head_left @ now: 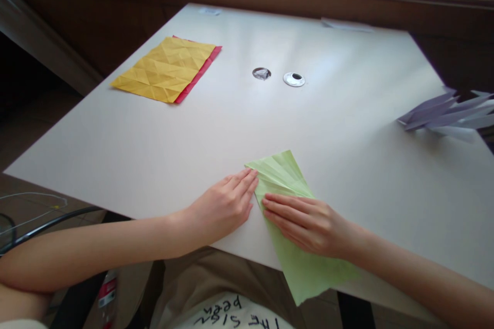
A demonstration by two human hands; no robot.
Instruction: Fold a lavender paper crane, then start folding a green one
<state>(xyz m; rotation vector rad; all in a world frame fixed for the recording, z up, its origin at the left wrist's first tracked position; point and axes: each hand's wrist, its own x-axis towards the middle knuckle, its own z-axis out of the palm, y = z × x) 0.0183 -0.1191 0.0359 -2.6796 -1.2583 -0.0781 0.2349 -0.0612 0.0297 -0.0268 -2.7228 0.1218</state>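
A light green sheet of paper (304,270) with fold creases lies at the table's near edge, its lower corner hanging over. My left hand (227,200) rests with fingers stretched along the paper's upper left edge, the fingertips touching it. Across the middle of the sheet, my right hand (304,221) lies flat, fingers extended to the left and pressing on it. Neither hand grasps anything. The part of the paper under my right palm is hidden.
Creased yellow paper (165,69) lies over red paper (198,74) at the far left of the white table (162,149). Two round holes, one with a silvery grommet (294,80), sit mid-table. Folded lilac paper pieces (443,113) lie at right. A bottle (108,298) stands below.
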